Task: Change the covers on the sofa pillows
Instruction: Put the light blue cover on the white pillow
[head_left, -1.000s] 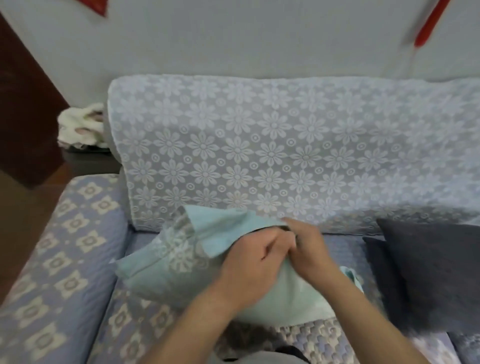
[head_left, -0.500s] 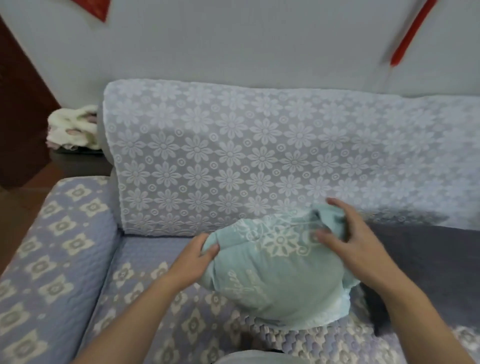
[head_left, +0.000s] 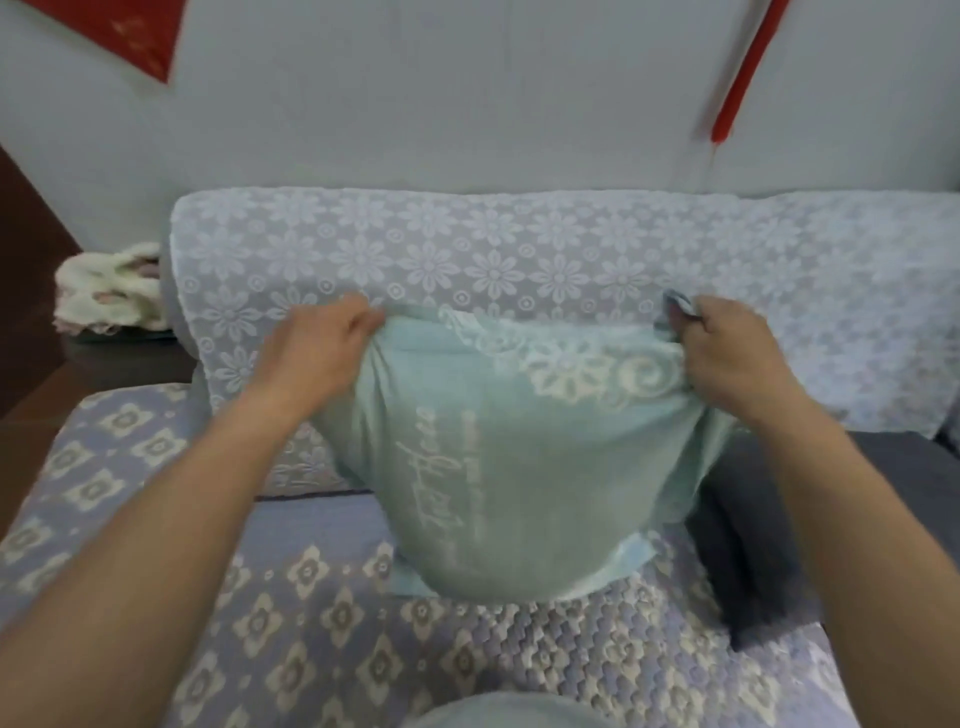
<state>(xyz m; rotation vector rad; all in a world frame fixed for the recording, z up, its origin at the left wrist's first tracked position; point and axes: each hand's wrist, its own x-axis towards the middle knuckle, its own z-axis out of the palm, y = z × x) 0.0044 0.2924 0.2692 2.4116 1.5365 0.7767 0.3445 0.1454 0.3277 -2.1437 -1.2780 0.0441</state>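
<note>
Pillow: upright on the sofa seat now, standing against the backrest, pale green cover with white flowers across the top and script down the front.
Change: a second ago it lay bunched between two hands working at one spot; half a second ago it was being turned; now it stands tall and spread.
Left hand: fingers curled round the top left corner of the cover, gripping cloth.
Right hand: clenched on the top right corner, a scrap of darker fabric poking out above the knuckles; what that scrap is, I cannot tell.
Meaning: looks like the closing work is over and the cover is being pulled square on the filling, so this pillow seems nearly finished.
Bottom edge: a paler flap sticks out at the lower right, so the fit may need a tug there.
Dark pillow: grey, just beside on the right, touching or nearly so; likely next in line.
Seat: quilted blue with cream motifs.
Side table: fluffy white bundle well apart on the left.
</note>
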